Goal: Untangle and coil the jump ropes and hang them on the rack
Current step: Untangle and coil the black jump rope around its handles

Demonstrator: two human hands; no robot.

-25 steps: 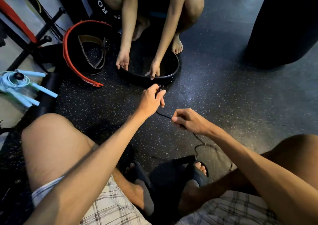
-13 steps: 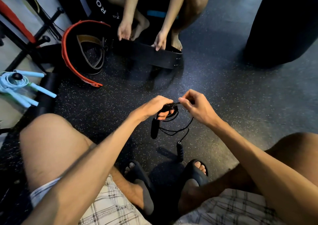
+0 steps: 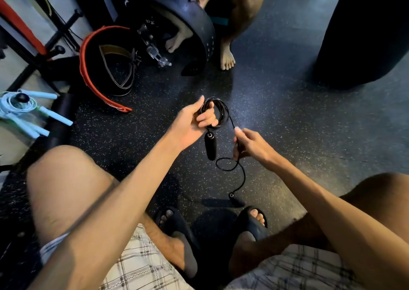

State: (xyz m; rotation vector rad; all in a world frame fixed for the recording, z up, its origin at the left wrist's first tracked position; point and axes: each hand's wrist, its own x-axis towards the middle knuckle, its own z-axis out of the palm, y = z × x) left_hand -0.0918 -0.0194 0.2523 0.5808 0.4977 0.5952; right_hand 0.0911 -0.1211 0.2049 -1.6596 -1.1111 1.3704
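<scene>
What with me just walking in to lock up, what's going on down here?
A squatting person is coiling a thin black jump rope. Their left hand grips the finished loops, one black handle dangling below; their right hand pinches the loose cord, whose tail runs down to the second handle by their feet. A coiled pale blue jump rope sits at the left. Opposite, another person handles a wide black lifting belt.

Left hand (image 3: 194,123) raised, fingers curled gripping, right hand (image 3: 251,144) lower, pinching, both arms extended forward
</scene>
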